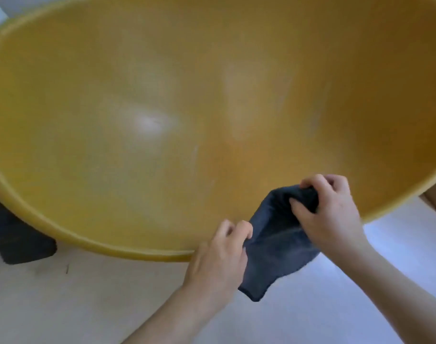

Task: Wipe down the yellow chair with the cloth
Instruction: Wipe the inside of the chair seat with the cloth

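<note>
The yellow chair (187, 108) is a big bowl-shaped shell that fills most of the view, with a glossy patch left of its middle. A dark blue cloth (276, 247) hangs over the shell's front rim at the lower right. My left hand (219, 254) pinches the cloth's left edge just outside the rim. My right hand (328, 212) grips the cloth's bunched upper end inside the shell. The cloth's lower corner dangles below the rim toward the floor.
A black base or leg (18, 239) of the chair sticks out under the shell at the lower left. Pale floor (88, 306) lies in front. A brown cardboard-like edge (435, 202) shows at the far right.
</note>
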Available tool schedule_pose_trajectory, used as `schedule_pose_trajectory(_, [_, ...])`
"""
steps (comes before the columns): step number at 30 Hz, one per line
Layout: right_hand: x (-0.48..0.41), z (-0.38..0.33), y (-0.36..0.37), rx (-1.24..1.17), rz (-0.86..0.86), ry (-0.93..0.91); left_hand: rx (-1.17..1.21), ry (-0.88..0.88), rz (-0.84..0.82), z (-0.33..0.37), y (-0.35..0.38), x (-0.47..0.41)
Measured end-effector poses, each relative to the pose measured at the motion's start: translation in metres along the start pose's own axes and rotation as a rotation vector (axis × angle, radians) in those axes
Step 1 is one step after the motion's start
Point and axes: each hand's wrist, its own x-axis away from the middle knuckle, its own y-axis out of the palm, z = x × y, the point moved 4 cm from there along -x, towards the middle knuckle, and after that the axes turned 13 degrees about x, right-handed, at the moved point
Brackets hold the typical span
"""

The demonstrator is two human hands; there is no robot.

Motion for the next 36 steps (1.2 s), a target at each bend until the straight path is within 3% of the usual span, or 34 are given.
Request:
schedule_pose_trajectory(1, [0.007,-0.002,0.020,0.185,-0.025,-0.072,-0.051,0.021,-0.017,-0.003,0.010,0.000])
schedule_pose_trajectory(2, [0.017,-0.002,0.041,0.328,-0.155,-0.127,-0.089,0.031,-0.043,-0.006,0.018,-0.001])
schedule_pose_trajectory(5, [0.042,0.011,0.085,0.525,-0.459,-0.229,-0.175,0.029,-0.039,-0.011,0.028,-0.002])
schedule_pose_trajectory(8, [0.037,0.003,0.081,0.523,-0.490,-0.248,-0.133,0.011,-0.008,-0.011,0.031,-0.011])
schedule_pose_trajectory(12, [0.017,-0.017,0.085,0.427,-0.575,-0.288,0.166,-0.009,0.052,-0.022,0.028,-0.017])
schedule_pose_trajectory(15, [0.019,-0.038,0.095,0.314,-0.654,-0.426,0.228,-0.009,-0.033,-0.034,0.022,-0.004])
schedule_pose_trajectory(20, [0.027,-0.068,0.093,0.076,-0.592,-0.671,0.088,0.079,-0.098,-0.039,0.006,0.024])
schedule_pose_trajectory(23, [0.037,-0.064,0.089,0.033,-0.432,-0.668,-0.269,0.334,0.075,-0.034,-0.007,0.031])
schedule_pose_trajectory(25, [0.034,-0.045,0.087,0.152,-0.296,-0.663,-0.462,0.387,0.108,-0.044,-0.019,0.032])
schedule_pose_trajectory(29, [-0.015,0.025,0.070,0.414,-0.121,-0.323,-0.585,0.351,-0.070,-0.092,-0.024,0.018])
schedule_pose_trajectory(31, [-0.028,0.028,0.074,0.460,-0.119,-0.211,-0.707,0.421,-0.061,-0.099,-0.012,0.017])
schedule_pose_trajectory(36, [0.013,-0.074,0.119,0.361,-0.215,-0.519,-0.836,0.561,0.058,-0.089,-0.006,0.025])
